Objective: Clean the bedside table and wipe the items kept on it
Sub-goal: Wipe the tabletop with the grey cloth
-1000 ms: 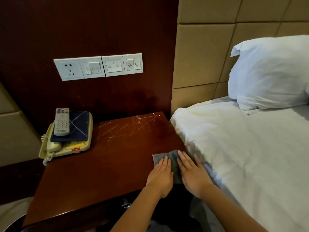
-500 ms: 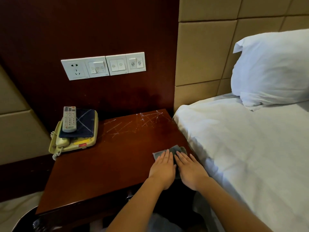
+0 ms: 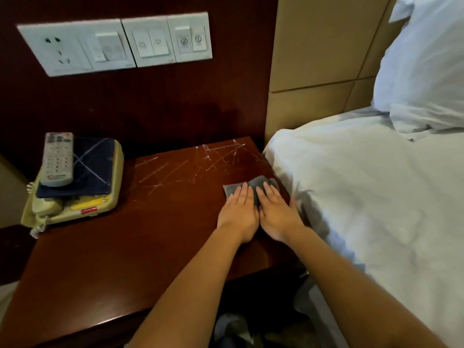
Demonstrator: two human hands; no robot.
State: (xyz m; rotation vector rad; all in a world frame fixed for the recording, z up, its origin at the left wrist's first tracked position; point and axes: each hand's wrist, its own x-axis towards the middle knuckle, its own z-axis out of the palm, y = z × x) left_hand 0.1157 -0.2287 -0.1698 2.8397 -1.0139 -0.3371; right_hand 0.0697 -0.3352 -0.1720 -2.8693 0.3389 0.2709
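Both hands lie flat, fingers straight, left hand (image 3: 238,212) and right hand (image 3: 277,212) side by side pressing one grey cloth (image 3: 251,185) on the glossy wooden bedside table (image 3: 125,247) near its bed-side edge; white scratch-like streaks (image 3: 190,162) beyond; one remote (image 3: 57,159), its writing unreadable, atop one dark pad (image 3: 93,169) on one cream telephone (image 3: 75,207).

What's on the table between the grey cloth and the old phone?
No objects, just bare wooden table with thin white scribbly lines toward the back, between the cloth and the phone. The head view shows it.
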